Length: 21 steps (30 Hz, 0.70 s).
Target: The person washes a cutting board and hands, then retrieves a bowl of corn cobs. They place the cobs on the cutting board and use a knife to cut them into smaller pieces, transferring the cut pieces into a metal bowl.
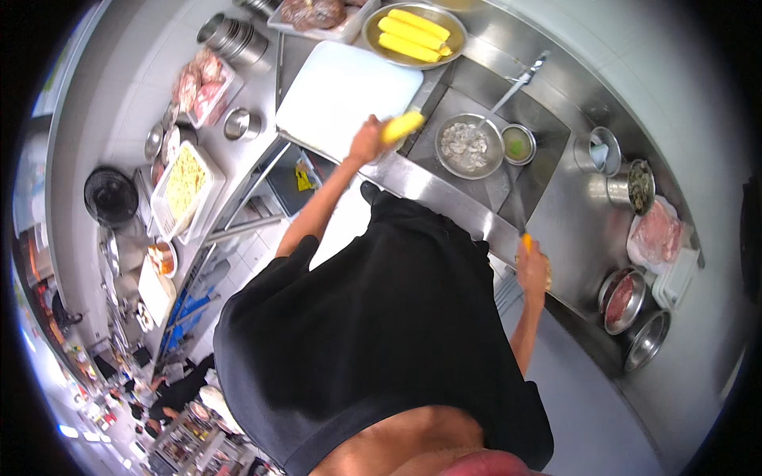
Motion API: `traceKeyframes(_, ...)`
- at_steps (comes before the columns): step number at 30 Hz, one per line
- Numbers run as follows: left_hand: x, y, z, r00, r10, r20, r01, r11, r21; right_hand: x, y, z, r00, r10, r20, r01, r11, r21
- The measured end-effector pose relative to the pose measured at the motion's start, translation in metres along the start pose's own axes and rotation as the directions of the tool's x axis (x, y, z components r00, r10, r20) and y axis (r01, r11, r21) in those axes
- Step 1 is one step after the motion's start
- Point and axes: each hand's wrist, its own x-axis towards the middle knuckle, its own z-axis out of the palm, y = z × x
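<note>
My left hand (368,141) grips a yellow corn cob (403,126) by one end, above the near right edge of a white cutting board (342,89). In my right hand (533,266) is a knife (519,199) with an orange handle. Its blurred blade points away from me, over the right edge of the sink. Several peeled corn cobs (414,37) lie in a round metal bowl (372,50) behind the board. Something pale yellow shows behind my right hand, too hidden to name.
In the sink (425,146), tap water runs into a metal bowl (443,160) of pale food pieces, beside a small pot (519,144). Metal containers (598,152) and bagged meat (658,232) line the right counter. A basket of shredded yellow food (186,181) stands left. Another person (181,390) is far behind.
</note>
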Motion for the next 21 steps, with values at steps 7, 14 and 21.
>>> traceKeyframes(7,0.0,-0.107,-0.008,0.917,0.03,-0.398,0.1,0.949,0.3,0.09,-0.239,0.062,0.859,-0.452,0.241,0.47,0.882,-0.019)
traceKeyframes(14,0.011,-0.106,-0.008,0.921,0.008,-0.391,0.148,0.918,0.367,0.138,-0.35,0.09,0.764,-0.582,0.277,0.639,0.742,-0.204)
traceKeyframes(21,0.02,-0.11,-0.01,0.955,0.007,-0.298,0.133,0.884,0.448,0.135,-0.387,0.058,0.801,-0.41,0.436,0.563,0.763,-0.318)
